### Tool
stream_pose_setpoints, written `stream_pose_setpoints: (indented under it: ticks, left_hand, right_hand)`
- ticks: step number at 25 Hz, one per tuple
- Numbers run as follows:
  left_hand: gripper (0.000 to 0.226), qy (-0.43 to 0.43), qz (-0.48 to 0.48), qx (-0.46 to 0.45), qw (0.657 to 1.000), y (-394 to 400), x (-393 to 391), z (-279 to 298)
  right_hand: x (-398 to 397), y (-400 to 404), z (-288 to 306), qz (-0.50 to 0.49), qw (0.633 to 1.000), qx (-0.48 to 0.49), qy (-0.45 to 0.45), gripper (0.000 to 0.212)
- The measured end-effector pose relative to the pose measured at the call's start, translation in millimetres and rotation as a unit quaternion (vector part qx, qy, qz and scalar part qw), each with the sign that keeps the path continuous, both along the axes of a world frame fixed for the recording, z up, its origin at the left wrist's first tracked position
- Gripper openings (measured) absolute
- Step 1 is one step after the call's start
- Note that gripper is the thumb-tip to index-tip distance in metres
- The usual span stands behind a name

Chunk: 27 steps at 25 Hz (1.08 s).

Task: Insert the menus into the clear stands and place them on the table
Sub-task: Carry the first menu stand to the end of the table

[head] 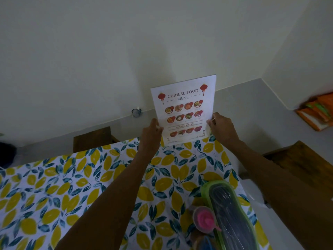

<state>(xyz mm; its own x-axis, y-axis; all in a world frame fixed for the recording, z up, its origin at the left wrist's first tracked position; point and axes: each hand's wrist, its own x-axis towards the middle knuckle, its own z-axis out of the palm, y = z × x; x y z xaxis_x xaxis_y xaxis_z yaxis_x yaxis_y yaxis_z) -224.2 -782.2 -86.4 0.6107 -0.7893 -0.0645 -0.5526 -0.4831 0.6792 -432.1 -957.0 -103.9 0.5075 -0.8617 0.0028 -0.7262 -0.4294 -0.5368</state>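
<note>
Head view shows your left hand [153, 131] and right hand [220, 126] pinching the two side edges of the menu [183, 109], fingers closed on it. It stands upright at the far edge of the table [108, 168]. I cannot tell if a clear stand is around it. Below your grip, the bottom edge is very near the table's end, so if you let go carelessly, it may tip backward off the table.
</note>
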Motion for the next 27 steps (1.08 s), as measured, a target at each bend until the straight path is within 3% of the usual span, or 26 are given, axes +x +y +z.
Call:
stream_pose_setpoints:
  ticks: [10,13,16,21,27]
  left_hand:
    - [0.04,0.033,0.005,0.039,0.999,12,-12,15]
    - [0.05,-0.009,-0.01,0.05,0.999,28,-14,26]
    - [0.059,-0.135,-0.054,0.107,0.984,55,-15,40]
    - [0.064,-0.255,-0.091,0.142,0.952,136,-9,66]
    - [0.067,-0.246,-0.067,0.131,0.958,289,6,87]
  right_hand:
    - [-7,21,16,-0.044,0.997,0.063,-0.021,0.038]
    - [-14,38,32,-0.019,0.999,0.025,0.013,0.039]
    - [-14,69,53,0.036,0.997,-0.025,0.068,0.042]
    - [4,151,90,0.138,0.973,-0.079,0.168,0.055]
    - [44,301,107,0.196,0.957,-0.077,0.202,0.07]
